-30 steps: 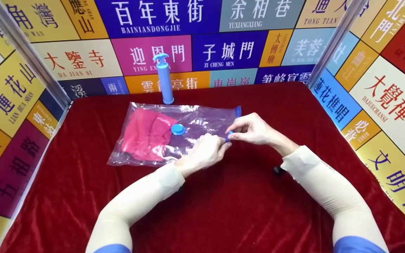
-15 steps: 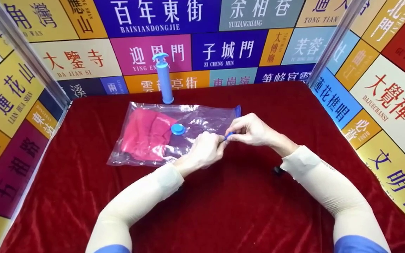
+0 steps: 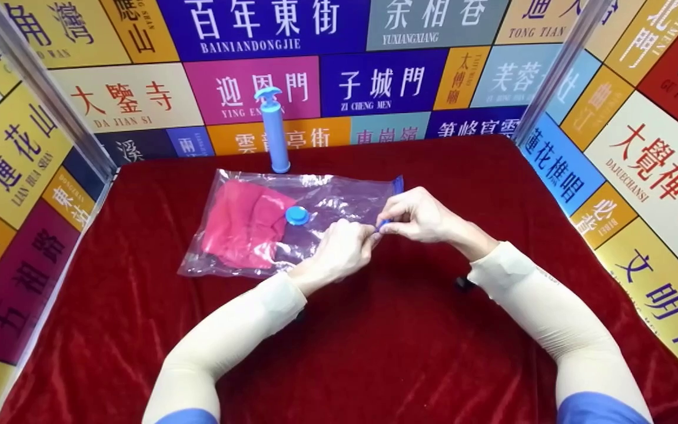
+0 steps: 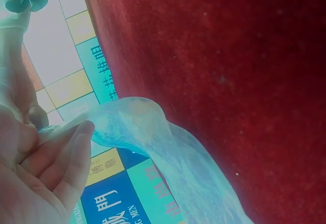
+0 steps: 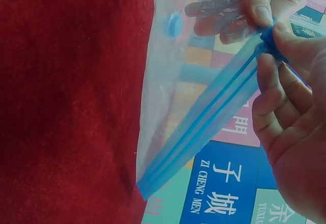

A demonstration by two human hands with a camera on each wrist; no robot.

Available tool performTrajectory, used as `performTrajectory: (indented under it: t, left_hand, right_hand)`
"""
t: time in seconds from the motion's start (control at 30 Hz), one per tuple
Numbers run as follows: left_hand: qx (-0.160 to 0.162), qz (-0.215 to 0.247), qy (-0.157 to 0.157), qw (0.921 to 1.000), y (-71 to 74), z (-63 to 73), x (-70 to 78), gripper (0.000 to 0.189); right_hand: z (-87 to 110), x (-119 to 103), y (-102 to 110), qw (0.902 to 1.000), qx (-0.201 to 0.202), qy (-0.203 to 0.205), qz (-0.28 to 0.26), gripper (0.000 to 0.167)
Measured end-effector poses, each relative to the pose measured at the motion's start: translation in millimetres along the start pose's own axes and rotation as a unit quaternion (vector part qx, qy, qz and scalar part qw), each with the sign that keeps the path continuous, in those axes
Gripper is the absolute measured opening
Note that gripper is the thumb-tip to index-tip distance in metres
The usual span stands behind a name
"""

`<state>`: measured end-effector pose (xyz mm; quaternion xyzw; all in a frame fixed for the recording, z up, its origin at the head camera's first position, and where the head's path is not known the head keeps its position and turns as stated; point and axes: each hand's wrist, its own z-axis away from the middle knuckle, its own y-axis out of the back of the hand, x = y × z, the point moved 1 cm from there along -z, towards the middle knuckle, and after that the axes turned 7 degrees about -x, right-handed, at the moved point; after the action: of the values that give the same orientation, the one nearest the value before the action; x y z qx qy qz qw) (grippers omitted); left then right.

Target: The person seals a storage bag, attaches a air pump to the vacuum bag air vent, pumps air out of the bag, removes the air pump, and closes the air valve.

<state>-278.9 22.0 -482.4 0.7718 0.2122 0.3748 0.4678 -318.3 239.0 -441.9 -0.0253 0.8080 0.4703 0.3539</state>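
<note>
The right hand has its thumb and forefinger closed in a pinch on a blue slider, at the near end of the blue zip strip. Just left of it, the left hand pinches the edge of the clear bag, fingers showing through the film. The bag spreads left of and beyond the left hand; near that hand is its round blue valve, and farther left lies pink cloth inside. Well beyond both hands, a blue pump stands upright on the red tablecloth.
</note>
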Motion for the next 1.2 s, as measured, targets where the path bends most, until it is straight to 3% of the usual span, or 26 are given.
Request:
performTrajectory:
  t: [0.43, 0.7, 0.97, 1.2]
  left_hand:
    - [0.004, 0.020, 0.004, 0.9998, 5.2, -0.2, 0.2, 0.042]
    - [0.022, 0.019, -0.009, 0.9995, 8.7, -1.4, 0.5, 0.037]
    - [0.022, 0.038, 0.010, 0.9990, 10.7, -1.7, 0.6, 0.039]
    - [0.024, 0.039, 0.007, 0.9989, 12.2, -1.5, 1.9, 0.037]
  right_hand:
    - [-1.0, -3, 1, 0.9989, 0.009, -0.002, 0.047, 0.012]
    - [-1.5, -4, 5, 0.9989, 0.025, 0.010, 0.038, 0.010]
    - [-0.6, -4, 6, 0.9988, 0.025, -0.004, 0.042, 0.008]
    - [0.8, -5, 7, 0.9990, 0.025, -0.011, 0.035, 0.010]
